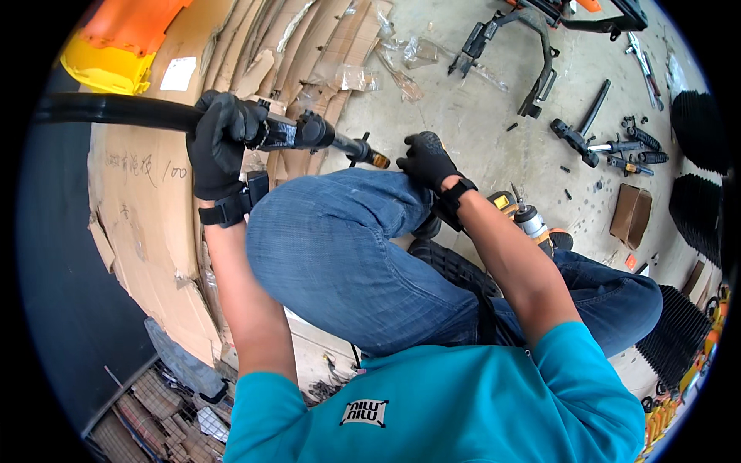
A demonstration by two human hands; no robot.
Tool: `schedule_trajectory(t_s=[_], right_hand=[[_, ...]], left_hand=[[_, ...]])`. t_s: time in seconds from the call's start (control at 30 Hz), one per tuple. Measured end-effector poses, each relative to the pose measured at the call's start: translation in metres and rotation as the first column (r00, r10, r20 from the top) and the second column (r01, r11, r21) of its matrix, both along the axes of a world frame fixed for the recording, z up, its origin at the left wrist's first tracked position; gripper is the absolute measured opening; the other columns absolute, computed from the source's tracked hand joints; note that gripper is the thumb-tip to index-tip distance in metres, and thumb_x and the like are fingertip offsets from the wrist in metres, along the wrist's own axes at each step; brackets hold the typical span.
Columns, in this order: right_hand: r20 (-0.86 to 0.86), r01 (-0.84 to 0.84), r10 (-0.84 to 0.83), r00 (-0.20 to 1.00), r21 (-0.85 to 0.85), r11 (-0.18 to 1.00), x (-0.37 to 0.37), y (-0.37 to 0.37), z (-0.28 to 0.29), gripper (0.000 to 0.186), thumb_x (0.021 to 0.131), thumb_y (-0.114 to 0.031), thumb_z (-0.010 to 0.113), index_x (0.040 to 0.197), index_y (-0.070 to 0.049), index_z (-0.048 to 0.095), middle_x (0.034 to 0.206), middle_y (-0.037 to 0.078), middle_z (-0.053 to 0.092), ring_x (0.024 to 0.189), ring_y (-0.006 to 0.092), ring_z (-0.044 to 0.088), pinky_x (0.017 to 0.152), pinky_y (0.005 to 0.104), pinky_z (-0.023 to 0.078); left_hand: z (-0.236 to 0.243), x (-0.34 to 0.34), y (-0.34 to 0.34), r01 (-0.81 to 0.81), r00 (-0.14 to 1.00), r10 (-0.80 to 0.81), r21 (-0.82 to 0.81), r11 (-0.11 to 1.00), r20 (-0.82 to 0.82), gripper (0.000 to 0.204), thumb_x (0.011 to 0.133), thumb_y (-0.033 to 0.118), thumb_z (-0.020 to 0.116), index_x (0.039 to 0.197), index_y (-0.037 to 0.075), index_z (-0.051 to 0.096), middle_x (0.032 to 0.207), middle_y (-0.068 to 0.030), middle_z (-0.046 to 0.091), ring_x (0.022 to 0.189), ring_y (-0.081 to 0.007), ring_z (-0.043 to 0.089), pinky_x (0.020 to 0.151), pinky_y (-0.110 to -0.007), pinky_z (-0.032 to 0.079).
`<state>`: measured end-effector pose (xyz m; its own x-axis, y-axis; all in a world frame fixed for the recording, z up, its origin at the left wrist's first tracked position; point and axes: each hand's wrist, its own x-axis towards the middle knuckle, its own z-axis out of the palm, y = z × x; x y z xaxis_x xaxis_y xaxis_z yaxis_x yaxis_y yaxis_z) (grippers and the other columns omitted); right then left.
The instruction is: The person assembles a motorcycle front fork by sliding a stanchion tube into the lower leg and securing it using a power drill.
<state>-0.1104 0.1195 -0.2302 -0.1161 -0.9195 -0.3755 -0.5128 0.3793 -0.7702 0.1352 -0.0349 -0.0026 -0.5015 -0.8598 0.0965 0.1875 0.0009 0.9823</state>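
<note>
My left hand, in a black glove, is wrapped round a long black metal part. A thick curved black tube reaches left from that hand. On the other side the part narrows to a rod with an orange and black end, above my raised knee. My right hand, also gloved in black, is beside my knee, a little apart from that end. Its fingers curl closed, and what they hold, if anything, is hidden. A yellow and black power drill rests on the floor beside my right forearm.
Stacked flat cardboard lies at left, with orange and yellow plastic pieces on top. Black metal frame parts, shock absorbers and a small brown box are on the floor at right. Black ribbed pieces line the right edge.
</note>
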Motion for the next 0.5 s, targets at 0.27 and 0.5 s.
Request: schedule_trajectory(t_s=[0.27,0.5], right_hand=[[0.018,0.128,-0.129,0.992,0.055,0.99,-0.016,0.036,0.014,0.036,0.08,-0.031,0.069,0.103,-0.004,0.067,0.099,0.023,0.068,0.095,0.0396,0.065,0.081,0.0451,0.053],[0.088,0.198,-0.196,0.977,-0.013,0.98,-0.03,0.069,-0.055,0.047,0.082,-0.038,0.072,0.112,-0.003,0.063,0.102,0.025,0.069,0.097,0.0393,0.066,0.083,0.0454,0.052]], left_hand=[[0.003,0.02,0.005,-0.158,0.986,0.156,0.03,0.987,0.052,0.017,0.098,0.016,0.051,0.083,0.008,0.048,0.07,-0.0027,0.048,0.073,-0.0176,0.051,0.083,-0.037,0.046],[0.006,0.03,0.007,-0.148,0.989,0.147,0.031,0.988,0.031,0.018,0.098,0.015,0.05,0.082,0.007,0.047,0.073,-0.0042,0.049,0.075,-0.0187,0.051,0.083,-0.035,0.045]])
